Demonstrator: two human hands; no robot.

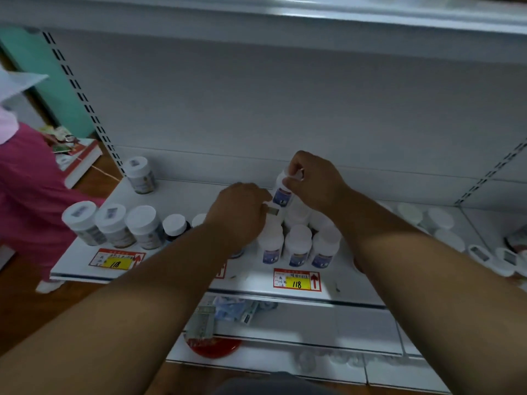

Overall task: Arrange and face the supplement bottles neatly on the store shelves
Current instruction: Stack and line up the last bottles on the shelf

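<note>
On the middle shelf point(176, 192), centre bay: a cluster of white-capped supplement bottles with blue labels. Front row of three point(298, 246) stands upright, labels turned outward, just behind the price tag marked 118 point(296, 280) — this part reads as faced.

Raised bottle point(282, 192): held above the rows behind, tilted slightly, blue label toward the camera. Right hand point(316, 181) pinches it near the cap, fingers curled round the top. Left hand point(242, 212) is at the bottle's lower left side with fingers curled; whether it grips that bottle or one beneath it cannot be told, since the knuckles cover the contact.

Left section: three larger bottles point(114, 226) in a line near the edge above a second tag point(115, 260), a dark bottle point(175, 226) beside them, and one lone bottle point(141, 175) well back by the upright — judged not yet brought forward.

Right section: further white caps point(439, 220) in loose order, dim and partly cut by the forearm; labels unreadable.

Progress, as a judgement: centre block roughly half settled, one bottle in hand yet to be placed; left and right sections outstanding.

Obscured: rows behind the front three, and bottles under the left forearm. Lower shelves hold blurred goods — contents not identifiable. Another person's pink garment point(25, 178) shows at far left.
</note>
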